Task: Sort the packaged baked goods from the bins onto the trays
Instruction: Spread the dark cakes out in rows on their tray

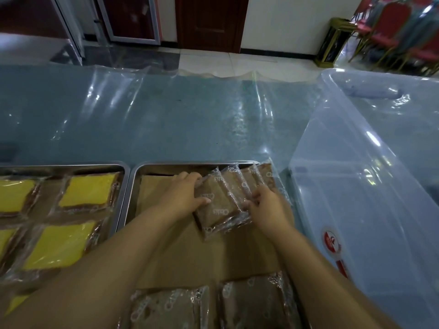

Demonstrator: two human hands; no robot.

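From the head view, two metal trays sit side by side at the near edge of the surface (166, 119), which is blue-green and covered with wrinkled clear film. The right tray (190, 164) is lined with brown paper (190, 252). In its far right corner, a fanned row of brown cake packs (222, 205) leans together, each in clear printed wrap and overlapping the next. The outermost one reaches over the tray's right rim.

The left hand (185, 198) grips the left side of this row, its fingers (191, 178) curled over the far edge and its thumb lying across the front pack. The right hand (269, 206) holds the right side, its fingers (250, 204) curled in against the pack edges. Both bare forearms reach over the tray.

At the near end of the same tray, two more brown packs (171, 307) lie flat side by side on the paper.

The left tray (71, 164) holds yellow cake packs (89, 191) lying flat in rows, partly hidden by the left arm.

To the right, just beside the right tray, stands a large clear plastic bin (356, 186) with a red sticker on its near wall.

Beyond the surface are a tiled floor, a dark door (211, 22) and stacked red chairs (403, 32).
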